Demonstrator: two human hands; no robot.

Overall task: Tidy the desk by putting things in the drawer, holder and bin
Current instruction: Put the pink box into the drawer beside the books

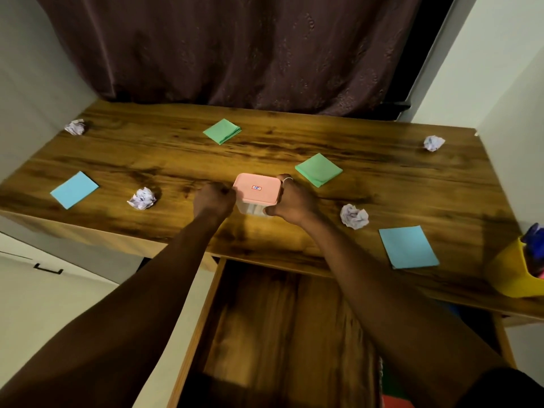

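The right hand [290, 198] wraps the right side of the pink-lidded container [256, 188], thumb at the near corner under the lid and a ringed finger over the far corner. The left hand [213, 198] is curled against the container's left wall, so the box is clamped between the two. It stands upright on the desk [294, 136], near the middle of the near edge and directly behind the open drawer [265, 319].

The step looks like lifting the container into the drawer. The grip is better kept on the clear walls than on the lid rim, since a snap lid may pop off under load; whether it is latched cannot be told. Lift straight up, draw it back over the desk edge, and lower it flat toward a drawer corner, leaving room for papers.

Keep the wrists in. A crumpled paper ball [354, 216] lies just beside the right wrist, a second paper ball [142, 198] lies left of the left hand, and a green folded paper [318, 169] lies near the right fingers. The yellow holder [512, 275] at the near right corner is well apart.
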